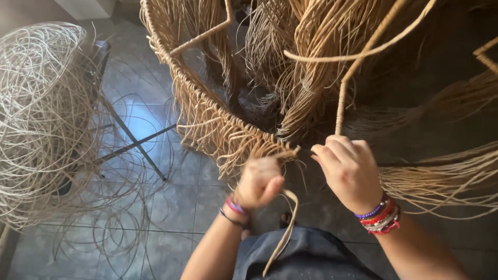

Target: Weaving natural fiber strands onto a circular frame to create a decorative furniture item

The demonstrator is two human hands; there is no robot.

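The rim (207,111) is carrying knotted fringe from the far side down to the hands; toward the right, the frame (340,103) is showing bare, so I judge much wrapping remains. The left hand (258,181) is gripping a strand (288,228) with closed fingers at the rim; the right hand (348,171) is curling shut around the frame. A loose fibre tangle (44,119) is crowding the left, leaving some open floor (155,218) between.
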